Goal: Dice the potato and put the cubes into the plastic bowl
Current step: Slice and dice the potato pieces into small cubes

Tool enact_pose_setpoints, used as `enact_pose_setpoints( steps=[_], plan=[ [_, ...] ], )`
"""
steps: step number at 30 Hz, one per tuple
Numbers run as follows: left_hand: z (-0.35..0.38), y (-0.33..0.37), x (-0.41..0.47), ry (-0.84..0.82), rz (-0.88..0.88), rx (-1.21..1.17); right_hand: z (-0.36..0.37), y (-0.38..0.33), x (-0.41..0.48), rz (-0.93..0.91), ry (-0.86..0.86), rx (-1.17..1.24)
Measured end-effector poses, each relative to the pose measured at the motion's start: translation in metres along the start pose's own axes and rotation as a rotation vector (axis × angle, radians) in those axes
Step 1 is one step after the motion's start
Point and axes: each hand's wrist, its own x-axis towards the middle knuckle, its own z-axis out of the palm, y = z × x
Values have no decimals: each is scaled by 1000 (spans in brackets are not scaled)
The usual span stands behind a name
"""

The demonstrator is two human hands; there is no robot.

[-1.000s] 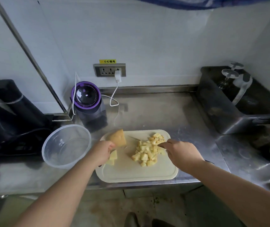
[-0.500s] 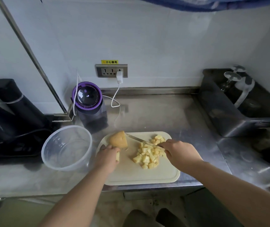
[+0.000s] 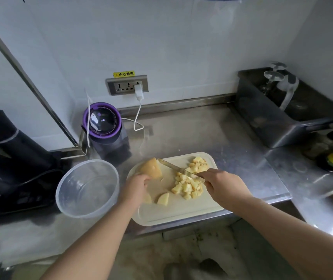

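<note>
Potato chunk [image 3: 151, 168] was held in left hand [image 3: 136, 185], fingers curled, at cutting board's [image 3: 173, 211] far-left corner. Right hand [image 3: 224, 186] clenched knife [image 3: 176, 169] — blade pointed diagonally up-left, tip at chunk. Cubes [image 3: 190, 181] sat piled on board — plastic bowl [image 3: 88, 188] just left.

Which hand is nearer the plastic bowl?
Left. The left hand sits just beside the plastic bowl, over the left edge of the cutting board; the right hand grips the knife farther right, past the potato cubes.

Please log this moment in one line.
left hand touches potato chunk | right hand holds knife | cubes on cutting board | plastic bowl empty
</note>
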Motion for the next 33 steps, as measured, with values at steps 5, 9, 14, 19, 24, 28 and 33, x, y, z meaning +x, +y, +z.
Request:
enact_pose_setpoints(
  steps=[5,9,14,19,24,28,33],
  plan=[
    [-7,-25,1,-174,115,188,8,-11,0,51,-6,13],
    [5,-23,-1,-252,193,326,7,-19,1,59,-4,27],
    [4,-22,2,-253,196,363,2,-19,1,85,-9,4],
    [6,-15,1,-207,219,256,-3,-13,0,101,5,-5],
    [1,7,5,-132,157,103,-5,-8,-3,86,22,13],
    [7,31,5,-194,89,151,-7,-4,-7,76,26,21],
    [17,38,13,-286,-77,-98,-8,2,-12,70,9,28]
  ],
)
